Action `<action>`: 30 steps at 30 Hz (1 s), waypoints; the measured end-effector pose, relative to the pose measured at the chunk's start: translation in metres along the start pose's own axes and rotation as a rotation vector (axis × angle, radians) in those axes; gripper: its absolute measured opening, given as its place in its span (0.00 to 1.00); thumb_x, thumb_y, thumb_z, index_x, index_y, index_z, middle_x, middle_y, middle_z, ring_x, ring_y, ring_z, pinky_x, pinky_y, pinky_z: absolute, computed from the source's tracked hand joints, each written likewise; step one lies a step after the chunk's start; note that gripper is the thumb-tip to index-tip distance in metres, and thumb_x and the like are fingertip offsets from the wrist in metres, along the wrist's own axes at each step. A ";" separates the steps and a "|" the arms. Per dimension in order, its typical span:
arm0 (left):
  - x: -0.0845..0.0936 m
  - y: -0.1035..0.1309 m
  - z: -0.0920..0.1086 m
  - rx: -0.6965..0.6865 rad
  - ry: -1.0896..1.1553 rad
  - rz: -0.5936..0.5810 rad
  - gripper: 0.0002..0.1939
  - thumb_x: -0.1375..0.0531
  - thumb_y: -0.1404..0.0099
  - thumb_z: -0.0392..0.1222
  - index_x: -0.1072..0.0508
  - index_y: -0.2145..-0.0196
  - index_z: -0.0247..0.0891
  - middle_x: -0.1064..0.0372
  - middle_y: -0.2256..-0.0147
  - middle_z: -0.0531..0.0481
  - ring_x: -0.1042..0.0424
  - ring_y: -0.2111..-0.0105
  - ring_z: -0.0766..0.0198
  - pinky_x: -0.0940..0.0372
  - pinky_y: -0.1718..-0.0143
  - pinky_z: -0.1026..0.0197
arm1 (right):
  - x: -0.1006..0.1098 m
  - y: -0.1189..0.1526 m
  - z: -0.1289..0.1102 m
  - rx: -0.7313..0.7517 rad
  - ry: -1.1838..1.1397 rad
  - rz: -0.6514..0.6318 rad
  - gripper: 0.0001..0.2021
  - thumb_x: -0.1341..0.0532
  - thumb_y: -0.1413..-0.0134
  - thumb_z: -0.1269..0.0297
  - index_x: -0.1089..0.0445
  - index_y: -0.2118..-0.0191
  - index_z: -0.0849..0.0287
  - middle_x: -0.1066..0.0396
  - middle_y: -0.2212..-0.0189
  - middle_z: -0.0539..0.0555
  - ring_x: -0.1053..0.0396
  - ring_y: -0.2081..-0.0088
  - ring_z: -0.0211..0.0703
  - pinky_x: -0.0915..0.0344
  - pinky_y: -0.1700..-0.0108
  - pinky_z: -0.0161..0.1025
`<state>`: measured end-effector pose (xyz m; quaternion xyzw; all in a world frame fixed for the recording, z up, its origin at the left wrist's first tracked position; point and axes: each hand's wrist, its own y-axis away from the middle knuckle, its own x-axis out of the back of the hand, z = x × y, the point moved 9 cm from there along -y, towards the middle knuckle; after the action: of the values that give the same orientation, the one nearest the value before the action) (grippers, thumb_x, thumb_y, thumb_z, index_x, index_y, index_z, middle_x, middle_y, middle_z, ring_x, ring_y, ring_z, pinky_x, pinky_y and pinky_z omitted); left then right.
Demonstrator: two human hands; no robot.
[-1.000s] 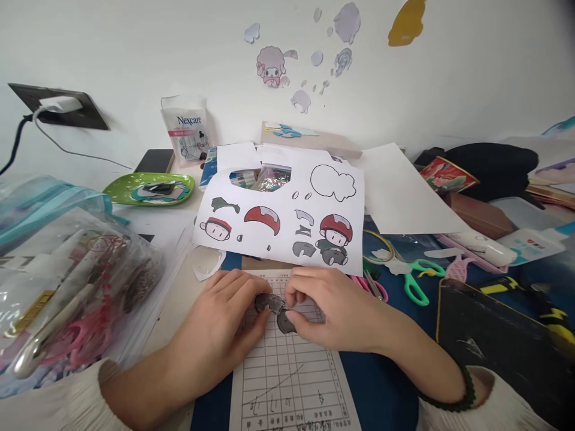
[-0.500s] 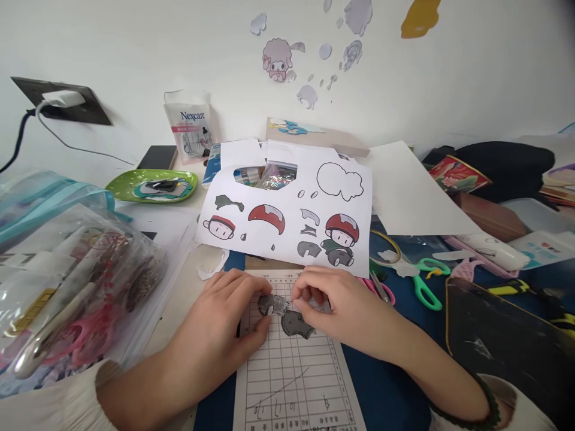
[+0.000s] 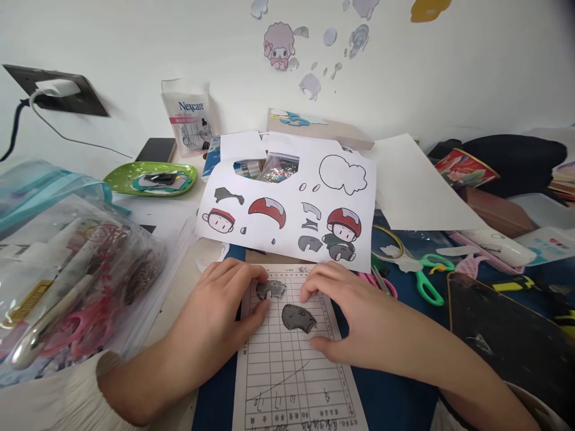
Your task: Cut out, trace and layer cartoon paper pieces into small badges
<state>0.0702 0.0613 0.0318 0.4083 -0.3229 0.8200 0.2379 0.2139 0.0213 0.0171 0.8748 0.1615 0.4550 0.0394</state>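
Note:
My left hand [image 3: 220,311] rests on the left side of a gridded form sheet [image 3: 278,371]. Its thumb and forefinger are apart, at the left end of a mottled grey paper cutout [image 3: 276,290]; I cannot tell how firmly they touch it. A second, darker grey paper cutout [image 3: 297,317] lies flat on the grid, below and right of the first. Over the sheet's right side is my right hand [image 3: 345,311], thumb and fingers spread around the darker cutout's right end, holding nothing.
Behind the form sheet leans a printed cartoon sheet [image 3: 287,236] with a cut-out hole. Green-handled scissors [image 3: 429,281] lie to the right. At left stand a clear bag of tools [image 3: 85,287] and a green tray [image 3: 117,185]. A Nexcare pouch [image 3: 191,120] leans against the wall.
My right hand has opened and moved right, off the cutouts. The two grey pieces now lie farther apart. My left hand stays beside the mottled one, and the view has tilted slightly.

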 end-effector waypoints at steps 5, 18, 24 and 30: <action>0.001 -0.002 0.003 -0.030 -0.025 0.013 0.07 0.39 0.37 0.34 0.34 0.61 0.39 0.29 0.65 0.50 0.30 0.63 0.55 0.37 0.62 0.52 | -0.004 0.000 -0.007 0.040 0.047 0.025 0.11 0.40 0.54 0.69 0.36 0.61 0.54 0.35 0.55 0.51 0.39 0.49 0.47 0.36 0.52 0.43; 0.000 0.017 0.047 -0.459 0.003 -0.127 0.08 0.48 0.29 0.33 0.31 0.64 0.37 0.34 0.77 0.56 0.37 0.80 0.66 0.46 0.79 0.60 | -0.005 0.000 -0.034 0.244 0.225 0.194 0.08 0.43 0.57 0.77 0.34 0.68 0.60 0.33 0.66 0.54 0.36 0.60 0.48 0.36 0.59 0.46; -0.001 0.021 0.056 -0.562 -0.130 -0.116 0.11 0.51 0.28 0.32 0.29 0.60 0.35 0.36 0.80 0.56 0.39 0.83 0.65 0.48 0.81 0.58 | -0.002 -0.002 -0.040 0.265 0.192 0.216 0.07 0.41 0.56 0.76 0.33 0.68 0.60 0.31 0.66 0.54 0.35 0.60 0.48 0.35 0.58 0.45; -0.007 0.022 0.050 -0.552 -0.162 -0.129 0.11 0.51 0.26 0.36 0.29 0.59 0.35 0.35 0.78 0.56 0.36 0.83 0.65 0.45 0.81 0.58 | 0.071 0.018 0.005 -0.027 -0.048 0.558 0.04 0.42 0.42 0.65 0.31 0.67 0.54 0.29 0.69 0.49 0.32 0.68 0.39 0.37 0.67 0.36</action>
<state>0.0856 0.0093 0.0421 0.4121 -0.5252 0.6488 0.3652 0.2603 0.0274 0.0740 0.8953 -0.0928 0.4296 -0.0721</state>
